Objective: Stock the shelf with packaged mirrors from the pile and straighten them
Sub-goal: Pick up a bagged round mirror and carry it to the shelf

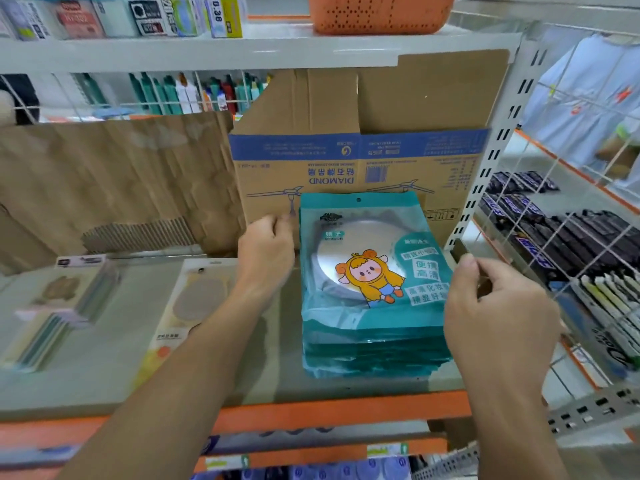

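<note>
Head camera, left to right: flat carded packets (180,306) lie at nine o'clock on the shelf (104,382), then the left hand (265,252) reaches in, its fingers (280,221) curled together against the upper left edge of the stack of packaged mirrors (370,278). That teal stack lies flat mid-shelf, just before a cardboard box (360,161) at twelve o'clock. At three o'clock the right hand (495,306) sets its thumb on the stack's right edge, fingers (485,271) curled; whether either hand truly clamps a packet I cannot tell.

Teal mirror packets (372,271) stacked on grey shelf (225,375) (cartoon-figure label up), lower edges seemingly fanned unevenly.
</note>
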